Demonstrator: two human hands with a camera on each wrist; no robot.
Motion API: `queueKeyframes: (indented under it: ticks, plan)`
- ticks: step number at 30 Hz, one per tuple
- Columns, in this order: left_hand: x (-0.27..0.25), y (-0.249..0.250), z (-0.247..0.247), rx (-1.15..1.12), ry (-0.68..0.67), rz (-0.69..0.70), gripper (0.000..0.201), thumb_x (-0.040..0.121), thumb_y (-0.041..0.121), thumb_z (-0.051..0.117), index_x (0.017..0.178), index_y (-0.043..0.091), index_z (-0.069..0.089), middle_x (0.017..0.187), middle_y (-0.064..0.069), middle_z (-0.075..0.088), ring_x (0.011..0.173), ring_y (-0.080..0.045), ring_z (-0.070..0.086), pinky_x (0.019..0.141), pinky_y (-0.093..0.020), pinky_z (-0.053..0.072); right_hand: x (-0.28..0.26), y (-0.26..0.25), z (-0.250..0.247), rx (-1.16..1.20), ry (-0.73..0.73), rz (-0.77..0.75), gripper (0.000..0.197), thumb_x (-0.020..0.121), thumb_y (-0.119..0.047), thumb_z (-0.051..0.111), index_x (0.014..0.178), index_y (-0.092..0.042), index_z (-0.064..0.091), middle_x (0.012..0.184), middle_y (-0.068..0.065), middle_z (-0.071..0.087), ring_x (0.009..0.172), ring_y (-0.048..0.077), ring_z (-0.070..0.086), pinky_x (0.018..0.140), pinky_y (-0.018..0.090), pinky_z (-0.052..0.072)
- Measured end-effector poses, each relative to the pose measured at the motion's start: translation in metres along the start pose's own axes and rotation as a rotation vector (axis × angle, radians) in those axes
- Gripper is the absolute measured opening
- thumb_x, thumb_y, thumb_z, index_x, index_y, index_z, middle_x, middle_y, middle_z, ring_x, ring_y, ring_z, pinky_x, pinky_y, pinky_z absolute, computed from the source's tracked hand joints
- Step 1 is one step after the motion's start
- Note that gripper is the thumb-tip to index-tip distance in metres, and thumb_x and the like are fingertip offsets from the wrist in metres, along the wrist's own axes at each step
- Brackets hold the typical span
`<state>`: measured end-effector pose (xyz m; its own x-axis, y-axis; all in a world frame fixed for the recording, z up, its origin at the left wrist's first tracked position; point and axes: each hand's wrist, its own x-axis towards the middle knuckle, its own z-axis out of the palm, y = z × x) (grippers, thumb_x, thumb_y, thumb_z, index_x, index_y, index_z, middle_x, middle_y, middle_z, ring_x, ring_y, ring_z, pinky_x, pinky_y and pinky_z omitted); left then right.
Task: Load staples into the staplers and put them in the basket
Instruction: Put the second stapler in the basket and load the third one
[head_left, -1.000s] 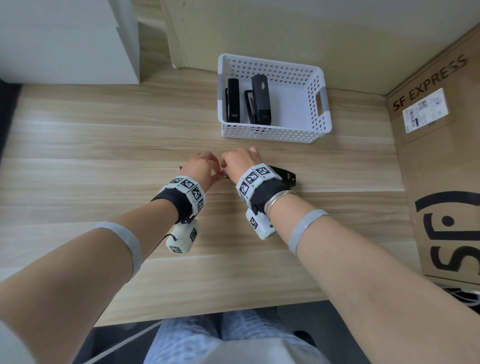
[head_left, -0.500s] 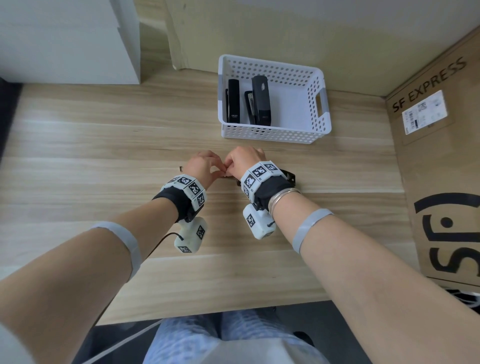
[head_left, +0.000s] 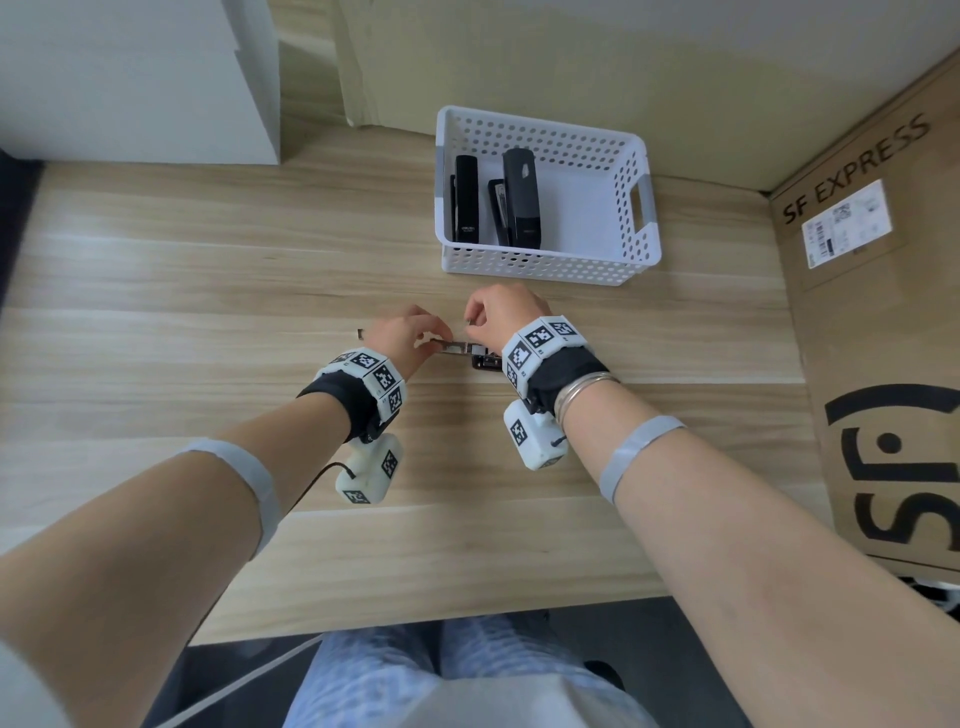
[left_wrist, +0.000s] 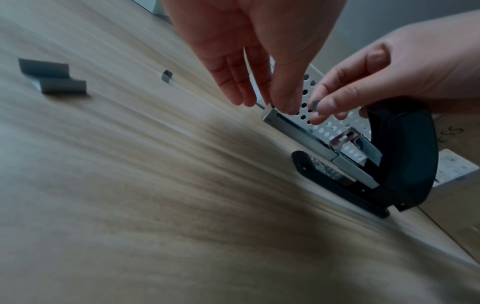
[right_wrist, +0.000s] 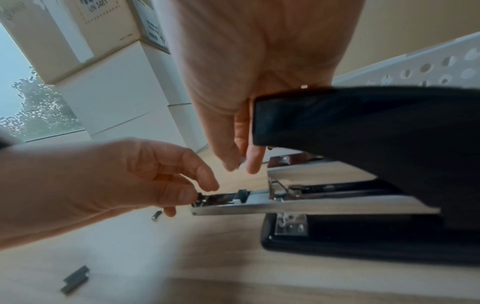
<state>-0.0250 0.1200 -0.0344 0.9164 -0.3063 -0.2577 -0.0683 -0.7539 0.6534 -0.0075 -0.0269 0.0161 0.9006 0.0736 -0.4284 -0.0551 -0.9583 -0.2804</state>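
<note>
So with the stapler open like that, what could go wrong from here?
The right hand pinches only a tiny bit of staples above the open metal channel; it might slip and drop. The raised black top could swing shut on fingers. Loose staple strips lying on the table could get brushed away.

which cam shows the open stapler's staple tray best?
Right wrist. The metal staple tray runs side-on across the frame, its open channel visible, the left hand at its tip. Left wrist shows the tray smaller, slanted and partly behind fingers. Head shows a sliver between the hands.
</note>
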Motion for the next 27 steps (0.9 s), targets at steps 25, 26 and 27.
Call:
queueKeyframes:
  ticks: [25,26,27]
  plan:
    - [0.029,0.014,0.005,0.24,-0.161,0.291,0.014,0.078,0.006,0.067,0.09,0.01,0.071,0.115,-0.013,0.059,0.103,-0.033,0.05,0.086,-0.037,0.042,0.004,0.015,0.002,0.002,0.07,0.074,0.015,0.089,-0.022,0.056,0.099,-0.028,0.066,0.099,-0.006,0.07,0.102,0.018,0.062,0.095,0.035,0.046]
    - [0.029,0.013,0.004,0.242,-0.161,0.295,0.013,0.078,0.007,0.067,0.09,0.01,0.071,0.115,-0.013,0.059,0.102,-0.034,0.05,0.086,-0.037,0.043,0.004,0.015,0.002,0.005,0.068,0.075,0.015,0.089,-0.022,0.056,0.099,-0.028,0.066,0.099,-0.006,0.07,0.102,0.018,0.062,0.095,0.035,0.046]
    - [0.028,0.013,0.003,0.239,-0.16,0.299,0.011,0.078,0.007,0.067,0.088,0.009,0.071,0.114,-0.014,0.06,0.101,-0.034,0.05,0.086,-0.038,0.043,0.004,0.015,0.002,0.006,0.065,0.072,0.016,0.089,-0.022,0.056,0.099,-0.028,0.066,0.099,-0.006,0.07,0.101,0.018,0.062,0.096,0.034,0.045]
